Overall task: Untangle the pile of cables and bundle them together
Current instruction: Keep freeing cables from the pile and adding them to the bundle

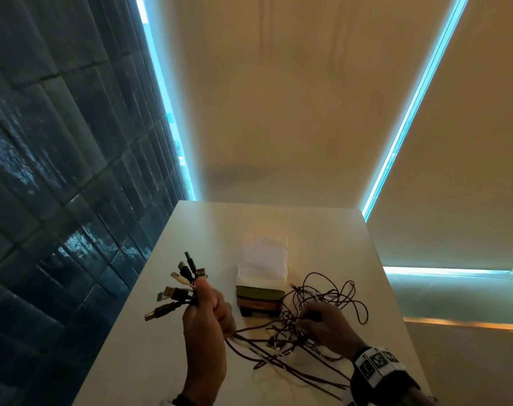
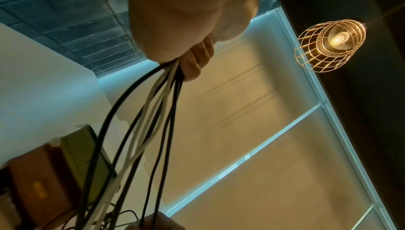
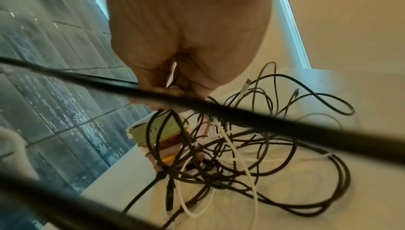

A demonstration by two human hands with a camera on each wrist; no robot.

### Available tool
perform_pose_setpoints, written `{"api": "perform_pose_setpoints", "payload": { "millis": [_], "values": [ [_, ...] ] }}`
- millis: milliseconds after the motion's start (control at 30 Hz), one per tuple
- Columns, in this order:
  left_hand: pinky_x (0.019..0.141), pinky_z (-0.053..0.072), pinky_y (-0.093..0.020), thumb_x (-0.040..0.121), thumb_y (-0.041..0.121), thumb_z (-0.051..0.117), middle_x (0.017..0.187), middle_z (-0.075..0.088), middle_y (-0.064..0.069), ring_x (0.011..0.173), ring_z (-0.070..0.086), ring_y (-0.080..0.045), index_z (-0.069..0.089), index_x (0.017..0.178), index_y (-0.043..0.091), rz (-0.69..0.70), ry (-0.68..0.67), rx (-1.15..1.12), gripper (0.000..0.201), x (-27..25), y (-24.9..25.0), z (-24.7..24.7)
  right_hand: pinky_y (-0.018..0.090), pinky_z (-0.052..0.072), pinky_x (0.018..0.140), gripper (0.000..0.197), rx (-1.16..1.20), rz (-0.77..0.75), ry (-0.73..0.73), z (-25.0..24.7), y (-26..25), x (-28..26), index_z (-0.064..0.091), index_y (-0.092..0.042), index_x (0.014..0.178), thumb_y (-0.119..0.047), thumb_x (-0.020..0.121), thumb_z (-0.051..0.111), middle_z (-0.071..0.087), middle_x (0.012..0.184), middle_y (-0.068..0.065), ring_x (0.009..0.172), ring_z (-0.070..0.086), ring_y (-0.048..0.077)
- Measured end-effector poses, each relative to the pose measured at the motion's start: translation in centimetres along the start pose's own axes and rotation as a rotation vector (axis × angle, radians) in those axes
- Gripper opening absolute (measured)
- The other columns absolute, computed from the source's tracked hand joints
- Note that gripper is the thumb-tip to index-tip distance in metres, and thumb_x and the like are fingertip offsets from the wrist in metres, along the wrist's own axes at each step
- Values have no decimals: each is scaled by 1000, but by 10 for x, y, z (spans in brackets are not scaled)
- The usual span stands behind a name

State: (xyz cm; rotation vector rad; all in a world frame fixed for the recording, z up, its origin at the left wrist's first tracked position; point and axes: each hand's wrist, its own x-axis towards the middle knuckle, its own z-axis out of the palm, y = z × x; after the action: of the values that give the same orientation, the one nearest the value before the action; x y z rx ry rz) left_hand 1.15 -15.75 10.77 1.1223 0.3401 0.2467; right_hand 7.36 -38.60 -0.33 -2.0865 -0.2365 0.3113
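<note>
Two hands work above a white counter (image 1: 167, 332) that fills the lower centre of the head view. Left hand (image 1: 207, 312), lower centre-left, is closed in a fist round a gathered bunch of cables (image 1: 302, 332); their plug ends (image 1: 176, 291), several of them USB plugs, fan out above and to the left of the fist. In the left wrist view the same hand (image 2: 192, 17) sits at top centre, and black and white strands (image 2: 151, 121) run from its curled fingers (image 2: 197, 60) down to the lower left of the frame. Right hand (image 1: 325, 326), lower centre-right in the head view, rests on the tangled part of the pile with its fingers curled among the loops; the right wrist view shows this hand (image 3: 190, 31) at top centre, its fingers pinching a black strand (image 3: 219, 110) that crosses the frame from left to right. Loose loops (image 3: 274, 147) of black and white cable lie on the counter (image 3: 361, 95) in the centre and lower right of that view. A small stack of boxes (image 1: 259, 300), green over orange, stands on the counter between the two hands, just behind the tangle, with a white packet (image 1: 264, 259) behind it. Dark tiled wall (image 1: 59, 171) occupies the left of the head view; a pendant lamp (image 2: 331, 44) glows at upper right in the left wrist view.
</note>
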Motion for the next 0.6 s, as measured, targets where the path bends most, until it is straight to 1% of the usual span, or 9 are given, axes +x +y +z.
{"api": "perform_pose_setpoints", "payload": {
  "millis": [100, 133, 200, 267, 333, 400, 433, 500, 600],
  "values": [
    [41, 13, -24, 88, 52, 42, 47, 19, 3, 40, 14, -10, 31, 53, 16, 15, 16, 12, 52, -3, 4, 0, 29, 53, 55, 9, 37, 40, 1, 3, 4, 2, 65, -10, 81, -14, 88, 67, 67, 75, 11, 63, 65, 23],
    [39, 14, -23, 88, 51, 42, 46, 20, 4, 39, 15, -10, 30, 55, 15, 19, 22, 12, 51, -4, 4, 0, 30, 53, 54, 11, 34, 57, 12, 4, 3, 2, 64, -9, 81, -15, 89, 67, 67, 75, 11, 61, 65, 25],
    [37, 15, -21, 88, 50, 42, 46, 21, 5, 38, 16, -9, 31, 57, 14, 20, 32, 24, 49, -5, 4, -1, 27, 50, 46, 14, 47, 95, 21, 5, 0, 2, 64, -7, 80, -17, 89, 67, 66, 71, 8, 50, 60, 19],
    [37, 16, -20, 86, 51, 43, 45, 22, 5, 38, 17, -8, 32, 56, 15, 26, 39, 84, 48, -4, 2, -3, 26, 47, 41, 16, 99, 134, 31, 4, -6, 2, 65, -2, 81, -16, 89, 67, 66, 70, 13, 43, 55, 14],
    [37, 18, -20, 86, 52, 43, 44, 24, 5, 38, 18, -9, 33, 53, 17, 17, 30, 175, 49, -3, -3, -3, 31, 48, 43, 16, 129, 134, 59, 3, -19, 4, 66, -3, 79, -16, 87, 70, 68, 72, 19, 46, 58, 20],
    [37, 19, -21, 86, 51, 45, 44, 25, 4, 37, 20, -10, 38, 49, 20, -13, 7, 244, 49, -3, -10, -1, 32, 50, 45, 17, 100, 89, 85, 2, -33, 7, 66, -6, 73, -18, 83, 74, 68, 70, 17, 48, 60, 26],
    [38, 20, -22, 85, 50, 47, 44, 26, 4, 37, 21, -10, 39, 46, 23, -28, -5, 272, 49, -3, -13, 1, 30, 50, 47, 18, 73, 65, 92, 2, -41, 8, 66, -7, 72, -19, 81, 76, 67, 69, 14, 49, 61, 26],
    [42, 21, -24, 84, 50, 49, 42, 27, 6, 36, 22, -10, 40, 39, 22, -43, -29, 332, 54, -4, -19, 4, 28, 50, 44, 21, 97, 49, 96, 4, -59, 9, 65, -5, 74, -21, 80, 78, 67, 66, 12, 46, 60, 24],
    [45, 24, -28, 79, 55, 53, 42, 29, 5, 37, 26, -12, 40, 43, 22, -72, -46, 436, 51, -4, -27, 11, 27, 45, 40, 19, 231, 8, 122, 9, -82, 2, 62, -7, 72, -16, 81, 77, 64, 60, 11, 41, 56, 21]
  ]
}}
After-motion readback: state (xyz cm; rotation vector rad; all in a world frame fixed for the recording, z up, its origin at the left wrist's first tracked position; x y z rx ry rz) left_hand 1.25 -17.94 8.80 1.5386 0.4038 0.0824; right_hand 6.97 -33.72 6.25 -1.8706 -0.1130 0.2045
